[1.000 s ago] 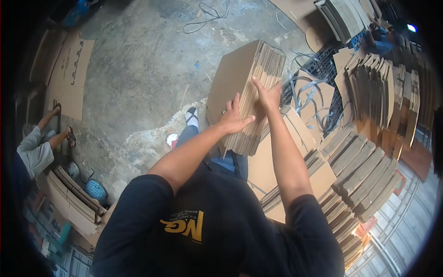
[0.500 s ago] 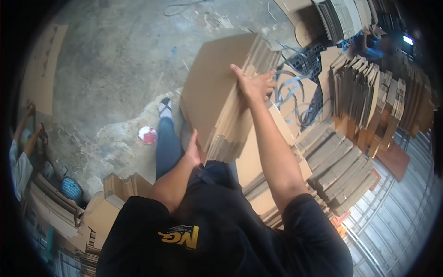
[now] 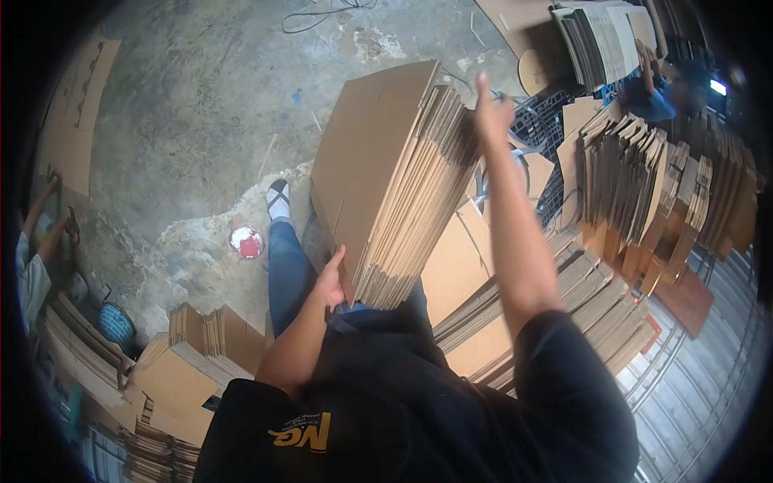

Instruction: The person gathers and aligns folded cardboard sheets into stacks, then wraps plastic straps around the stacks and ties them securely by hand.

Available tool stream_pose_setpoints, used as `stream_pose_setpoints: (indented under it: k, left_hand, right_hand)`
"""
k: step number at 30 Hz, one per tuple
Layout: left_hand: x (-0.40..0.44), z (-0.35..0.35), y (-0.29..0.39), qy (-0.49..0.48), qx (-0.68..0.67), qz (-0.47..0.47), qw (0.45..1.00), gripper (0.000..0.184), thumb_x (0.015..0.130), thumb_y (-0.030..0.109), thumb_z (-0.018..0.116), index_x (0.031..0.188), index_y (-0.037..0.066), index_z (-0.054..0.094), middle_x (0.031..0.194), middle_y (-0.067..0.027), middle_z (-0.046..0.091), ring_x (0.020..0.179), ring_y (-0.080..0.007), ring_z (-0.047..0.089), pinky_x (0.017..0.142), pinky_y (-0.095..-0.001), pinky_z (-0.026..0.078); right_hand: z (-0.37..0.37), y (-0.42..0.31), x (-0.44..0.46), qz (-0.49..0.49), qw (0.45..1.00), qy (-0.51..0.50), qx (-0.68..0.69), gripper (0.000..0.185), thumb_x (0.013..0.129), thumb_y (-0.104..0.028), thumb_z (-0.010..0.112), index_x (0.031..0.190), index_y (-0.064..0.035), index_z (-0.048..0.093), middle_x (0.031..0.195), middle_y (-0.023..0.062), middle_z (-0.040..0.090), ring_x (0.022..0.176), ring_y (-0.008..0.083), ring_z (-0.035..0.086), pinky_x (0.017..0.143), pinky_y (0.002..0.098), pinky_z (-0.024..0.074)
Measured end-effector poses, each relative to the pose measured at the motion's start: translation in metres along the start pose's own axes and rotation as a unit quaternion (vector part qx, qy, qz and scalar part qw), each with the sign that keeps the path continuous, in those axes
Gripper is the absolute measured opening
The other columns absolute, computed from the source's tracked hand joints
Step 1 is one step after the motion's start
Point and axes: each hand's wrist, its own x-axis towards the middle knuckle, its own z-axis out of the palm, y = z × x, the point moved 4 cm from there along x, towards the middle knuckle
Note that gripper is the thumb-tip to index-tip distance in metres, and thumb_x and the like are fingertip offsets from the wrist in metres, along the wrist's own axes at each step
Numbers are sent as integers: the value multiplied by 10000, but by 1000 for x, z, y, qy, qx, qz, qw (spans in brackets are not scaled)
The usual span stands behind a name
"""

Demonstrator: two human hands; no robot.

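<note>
A thick stack of flat cardboard sheets (image 3: pixel 370 161) stands tilted in front of my body, its layered edges fanned out towards the right. My left hand (image 3: pixel 331 282) holds the stack at its lower left corner, the thumb up along the broad face and the other fingers partly hidden. Near the upper right edge of the stack is my right hand (image 3: pixel 493 114), slightly blurred, with thumb and fingers apart; whether it touches the far side I cannot tell.
Bundled cardboard (image 3: pixel 624 173) stands at the right, above further stacks (image 3: pixel 592 302). Pale straps lie over a black crate (image 3: pixel 551 121). A round tub (image 3: pixel 246 241) sits by my foot. More cardboard (image 3: pixel 181 386) is at lower left. Other people's arms show at far left and upper right.
The stack's edges have fanned wider and its layered side faces me more. My right hand has moved off the top face to the right; my left hand stays at the lower corner.
</note>
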Motion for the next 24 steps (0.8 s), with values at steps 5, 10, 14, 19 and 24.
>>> stream_pose_setpoints:
  k: [5, 10, 14, 19, 24]
  left_hand:
    - [1, -7, -10, 6, -18, 0, 1000, 754, 930, 566, 692, 1474, 82, 496, 1463, -112, 566, 1332, -303, 540, 1120, -474, 426]
    - [-15, 13, -5, 35, -10, 20, 999, 782, 916, 601, 688, 1482, 101, 487, 1454, -116, 574, 1313, -315, 558, 1090, -505, 454]
    - [-20, 15, -8, 50, -3, 5, 999, 780, 924, 621, 659, 1476, 95, 496, 1424, -129, 597, 1293, -326, 575, 1079, -509, 464]
    - [-12, -3, -27, -24, -84, 31, 996, 713, 950, 624, 602, 1402, 73, 566, 1331, -152, 646, 1211, -333, 621, 1031, -490, 505]
    - [-29, 21, -6, -47, -117, 45, 991, 655, 970, 578, 568, 1375, 64, 576, 1282, -160, 655, 1139, -334, 649, 987, -487, 537]
  right_hand:
    - [19, -31, 63, 188, 878, -423, -124, 1220, 820, -935, 389, 1579, 18, 331, 1572, 337, 366, 1473, 449, 357, 1155, 606, 319]
    - [37, -73, 27, 72, 844, -451, -280, 1235, 755, -1003, 289, 1633, -135, 269, 1673, 229, 226, 1519, 477, 242, 1096, 812, 191]
    - [57, -87, 51, 189, 829, -487, -202, 1283, 723, -1031, 254, 1628, -123, 276, 1698, 209, 149, 1555, 475, 94, 1124, 805, 69]
    - [70, -48, 34, 97, 785, -558, -251, 1198, 740, -996, 383, 1550, -117, 455, 1623, 170, 381, 1486, 400, 331, 1162, 645, 253]
    - [64, -42, 18, 206, 781, -559, -186, 1100, 717, -877, 641, 1497, -111, 525, 1521, 192, 515, 1360, 339, 529, 1092, 568, 427]
